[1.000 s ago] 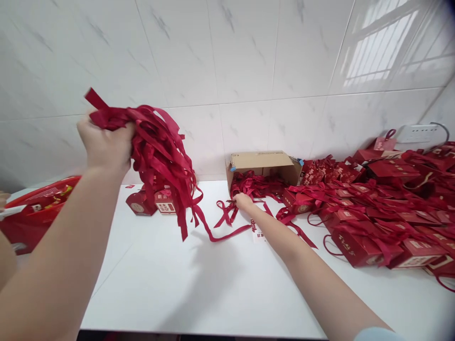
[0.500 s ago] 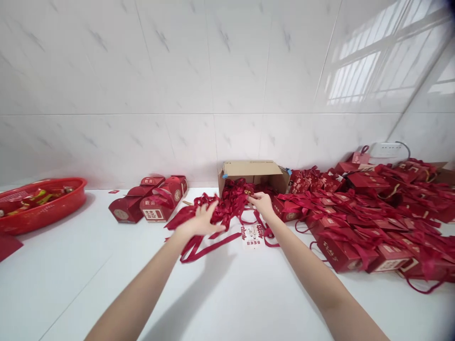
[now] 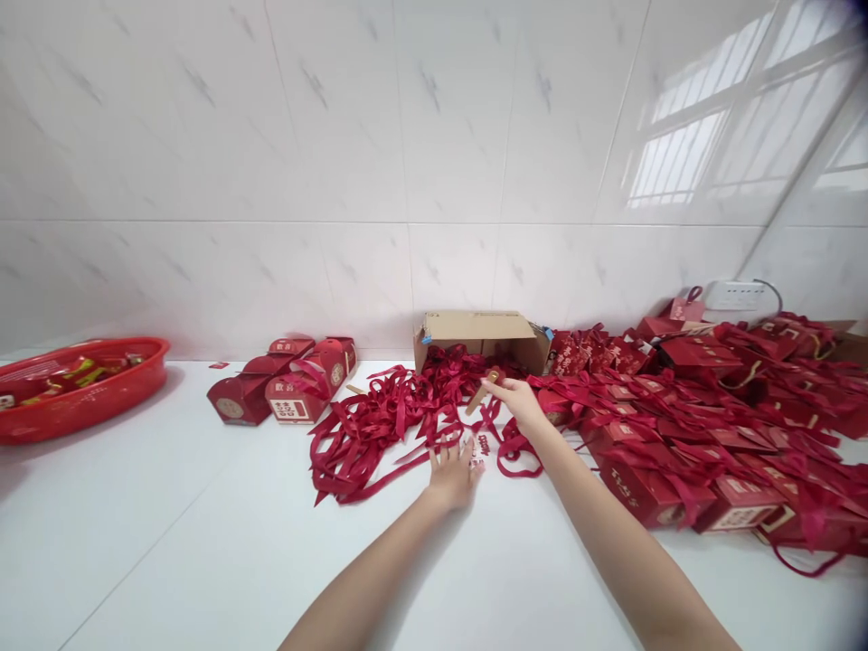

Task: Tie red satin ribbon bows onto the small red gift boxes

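Observation:
A loose heap of dark red ribbons lies on the white counter in front of an open cardboard box. My left hand rests flat with fingers spread on a small white card with red print at the heap's right edge. My right hand is raised just above the ribbons and pinches a small brown stick-like piece.
A red plastic basket with small items stands at the far left. Three red gift boxes lie left of the ribbons. A big pile of red ribboned gift boxes fills the right side. A tiled wall is behind.
My left hand, which held a raised bunch of ribbons, has laid them on the counter and now lies flat on the card. My right hand has picked up the brown piece.

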The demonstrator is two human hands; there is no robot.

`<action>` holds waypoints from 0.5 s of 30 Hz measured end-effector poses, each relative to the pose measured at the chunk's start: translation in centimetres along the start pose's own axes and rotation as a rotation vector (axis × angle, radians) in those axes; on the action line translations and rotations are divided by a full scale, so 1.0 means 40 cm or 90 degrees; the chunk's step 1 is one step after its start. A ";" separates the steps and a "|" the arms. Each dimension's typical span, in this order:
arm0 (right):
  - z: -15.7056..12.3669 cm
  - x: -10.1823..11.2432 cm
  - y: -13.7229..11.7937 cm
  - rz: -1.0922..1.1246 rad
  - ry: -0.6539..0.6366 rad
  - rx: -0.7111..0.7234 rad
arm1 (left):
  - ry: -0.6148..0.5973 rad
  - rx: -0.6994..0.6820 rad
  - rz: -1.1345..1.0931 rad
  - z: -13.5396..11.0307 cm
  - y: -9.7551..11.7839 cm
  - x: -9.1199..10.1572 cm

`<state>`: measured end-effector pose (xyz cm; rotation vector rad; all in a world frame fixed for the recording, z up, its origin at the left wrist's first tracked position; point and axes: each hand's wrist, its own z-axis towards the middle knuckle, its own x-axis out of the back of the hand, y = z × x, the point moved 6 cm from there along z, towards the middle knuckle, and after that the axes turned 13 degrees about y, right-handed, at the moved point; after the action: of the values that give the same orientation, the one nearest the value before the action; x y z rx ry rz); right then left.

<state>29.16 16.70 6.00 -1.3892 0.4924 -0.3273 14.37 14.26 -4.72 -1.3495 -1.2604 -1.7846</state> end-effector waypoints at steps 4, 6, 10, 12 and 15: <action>0.007 0.093 -0.041 0.014 0.087 0.045 | 0.035 0.054 0.003 0.047 -0.063 0.042; 0.008 0.143 -0.061 0.002 0.117 0.056 | 0.058 0.074 -0.007 0.062 -0.091 0.073; 0.002 0.194 -0.083 -0.058 0.059 0.021 | 0.080 0.042 -0.054 0.037 -0.106 0.137; -0.002 0.188 -0.094 -0.083 0.000 0.000 | 0.064 0.004 -0.094 0.000 -0.096 0.166; -0.002 0.132 -0.123 -0.102 -0.097 -0.028 | 0.033 -0.038 -0.158 -0.062 -0.068 0.205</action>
<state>33.96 13.20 10.09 -1.4877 0.2644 -0.3382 8.33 13.90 1.92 -1.2124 -1.4071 -2.0265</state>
